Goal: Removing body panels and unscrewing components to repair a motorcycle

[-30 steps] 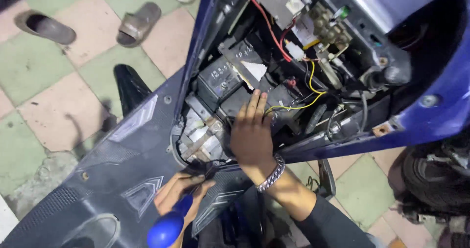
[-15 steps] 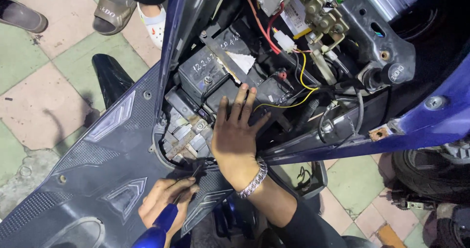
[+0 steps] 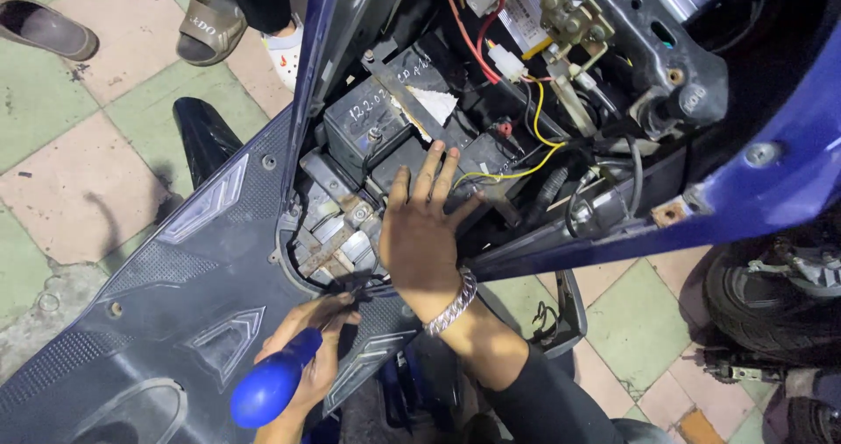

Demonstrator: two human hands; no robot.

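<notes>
Two hands, left [image 3: 307, 348] gripping glossy blue screwdriver handle [image 3: 272, 383], right [image 3: 420, 234] flat on boxy black battery [image 3: 377, 124].

Right hand [image 3: 422, 234]: flat, palm down, fingers [image 3: 428, 172] extended and slightly spread, pointing away from the body; forearm enters from the lower right in a dark sleeve, with a silver chain bracelet [image 3: 452, 302] at the wrist. Left hand [image 3: 307, 349]: lower in frame, fingers curled in a closed grip around a blue handle [image 3: 273, 381], knuckles up, fingertips directed forward beneath the right wrist.

A repair workshop: an opened scooter [image 3: 753, 190] with exposed wiring [image 3: 526, 146] on a tiled floor [image 3: 79, 181].
</notes>
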